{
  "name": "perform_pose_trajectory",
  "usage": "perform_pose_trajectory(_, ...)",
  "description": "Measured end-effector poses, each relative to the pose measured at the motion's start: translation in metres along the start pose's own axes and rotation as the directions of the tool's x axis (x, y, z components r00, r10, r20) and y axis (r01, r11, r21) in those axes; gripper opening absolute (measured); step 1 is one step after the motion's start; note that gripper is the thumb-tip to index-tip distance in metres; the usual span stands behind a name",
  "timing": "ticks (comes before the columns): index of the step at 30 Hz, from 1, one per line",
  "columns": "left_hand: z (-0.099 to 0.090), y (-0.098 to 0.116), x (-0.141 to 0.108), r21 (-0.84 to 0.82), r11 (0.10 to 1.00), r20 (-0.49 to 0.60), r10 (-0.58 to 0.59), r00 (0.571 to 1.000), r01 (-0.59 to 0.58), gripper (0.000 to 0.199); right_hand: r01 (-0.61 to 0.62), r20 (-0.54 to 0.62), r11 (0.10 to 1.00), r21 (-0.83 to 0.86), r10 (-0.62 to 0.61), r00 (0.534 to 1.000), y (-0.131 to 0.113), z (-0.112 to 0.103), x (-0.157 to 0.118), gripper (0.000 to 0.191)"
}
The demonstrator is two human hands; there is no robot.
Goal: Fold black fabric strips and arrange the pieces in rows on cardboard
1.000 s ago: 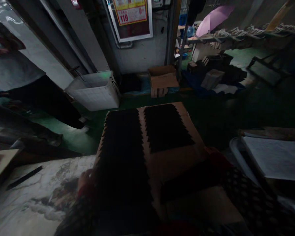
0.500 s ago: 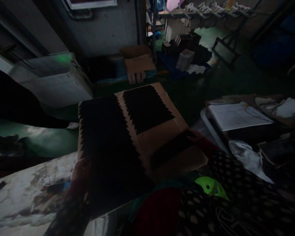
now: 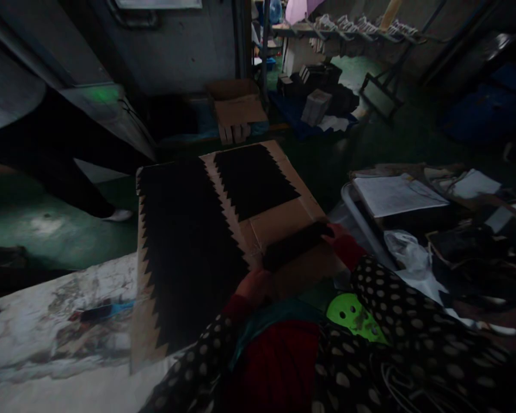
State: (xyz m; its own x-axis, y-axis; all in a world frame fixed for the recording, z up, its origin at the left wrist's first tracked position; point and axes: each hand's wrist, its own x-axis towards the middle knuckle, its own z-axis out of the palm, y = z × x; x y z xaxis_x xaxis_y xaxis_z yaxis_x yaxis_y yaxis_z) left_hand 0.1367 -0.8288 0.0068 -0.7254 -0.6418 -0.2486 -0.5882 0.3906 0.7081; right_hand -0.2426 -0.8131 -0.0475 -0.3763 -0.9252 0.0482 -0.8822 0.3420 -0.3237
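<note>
A large cardboard sheet (image 3: 284, 229) lies before me, tilted in view. On its left, black flat pieces (image 3: 193, 241) overlap in a long row with saw-toothed edges. A shorter row of the same black pieces (image 3: 253, 180) lies at the upper right. Below it is a dark bundle of black pieces (image 3: 296, 246), set crosswise. My right hand (image 3: 335, 232) is closed around the bundle's right end. At its left end, my left hand (image 3: 255, 285) has bent fingers gripping it, the fingertips partly hidden. What the black pieces are made of is too dark to tell.
A stained white tabletop (image 3: 69, 367) bears a blue-handled tool (image 3: 107, 311). To the right stands a grey-rimmed bin (image 3: 350, 201) beside papers (image 3: 398, 195) and a plastic bag (image 3: 406, 249). A person (image 3: 69, 149) stands at left. An open carton (image 3: 236, 106) sits behind.
My left hand has moved right, from the sheet's left edge to the left end of the black bundle. My right hand stays at its right end. The person at left has come further into view.
</note>
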Motion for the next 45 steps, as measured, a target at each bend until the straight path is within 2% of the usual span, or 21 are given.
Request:
perform_pose_trajectory(3,0.007,0.002,-0.009,0.01,1.0,0.012,-0.028,1.0,0.028,0.03,0.004,0.003,1.0,-0.029,-0.004,1.0,-0.001,-0.004,0.003,0.04)
perform_pose_trajectory(7,0.016,0.008,-0.006,-0.002,0.998,-0.054,-0.066,0.996,0.066,0.028,0.038,0.023,0.997,-0.066,-0.037,0.999,0.004,-0.007,0.013,0.033)
perform_pose_trajectory(11,0.02,0.023,0.027,0.013,0.988,-0.15,-0.15,0.977,0.154,0.033,0.079,0.03,0.994,0.074,-0.081,0.996,0.01,-0.002,0.021,0.026)
perform_pose_trajectory(15,0.016,0.048,0.075,0.137,0.967,-0.234,-0.179,0.956,0.214,0.045,0.132,0.048,0.939,0.316,-0.155,0.987,0.016,-0.002,0.022,0.037)
perform_pose_trajectory(17,0.015,0.064,0.097,0.199,0.953,-0.242,-0.18,0.953,0.231,0.053,0.205,0.062,0.892,0.404,-0.25,0.966,0.015,-0.009,0.022,0.035)
perform_pose_trajectory(20,0.018,0.081,0.123,0.23,0.947,-0.253,-0.165,0.953,0.225,0.065,0.331,0.078,0.796,0.507,-0.425,0.902,0.003,-0.032,0.023,0.017)
perform_pose_trajectory(23,0.02,0.083,0.135,0.114,0.962,-0.27,-0.209,0.94,0.247,0.06,0.414,0.07,0.71,0.57,-0.543,0.837,-0.012,-0.058,0.03,0.014)
perform_pose_trajectory(24,0.019,0.079,0.136,0.065,0.961,-0.268,-0.243,0.932,0.269,0.051,0.417,0.063,0.702,0.577,-0.547,0.834,-0.016,-0.065,0.034,0.015)
perform_pose_trajectory(26,0.012,0.066,0.133,-0.01,0.95,-0.255,-0.305,0.918,0.313,0.034,0.381,0.06,0.726,0.572,-0.5,0.864,-0.02,-0.07,0.046,0.017)
perform_pose_trajectory(30,-0.017,0.026,0.122,-0.127,0.924,-0.256,-0.381,0.888,0.36,0.021,0.172,0.132,0.842,0.511,-0.274,0.953,-0.018,-0.057,0.079,0.022)
perform_pose_trajectory(33,-0.04,-0.006,0.124,-0.248,0.89,-0.312,-0.446,0.839,0.382,0.021,0.045,0.19,0.885,0.463,-0.148,0.971,-0.021,-0.038,0.107,0.023)
perform_pose_trajectory(37,-0.059,-0.039,0.143,-0.384,0.836,-0.405,-0.535,0.742,0.393,0.029,0.007,0.224,0.897,0.441,-0.117,0.967,-0.036,-0.016,0.146,0.017)
perform_pose_trajectory(41,-0.072,-0.063,0.168,-0.451,0.778,-0.45,-0.622,0.641,0.439,0.034,-0.005,0.219,0.888,0.459,-0.107,0.97,-0.047,0.003,0.178,0.015)
perform_pose_trajectory(45,-0.083,-0.076,0.184,-0.448,0.74,-0.462,-0.672,0.579,0.501,0.037,-0.027,0.166,0.884,0.466,-0.057,0.985,-0.05,0.019,0.198,0.019)
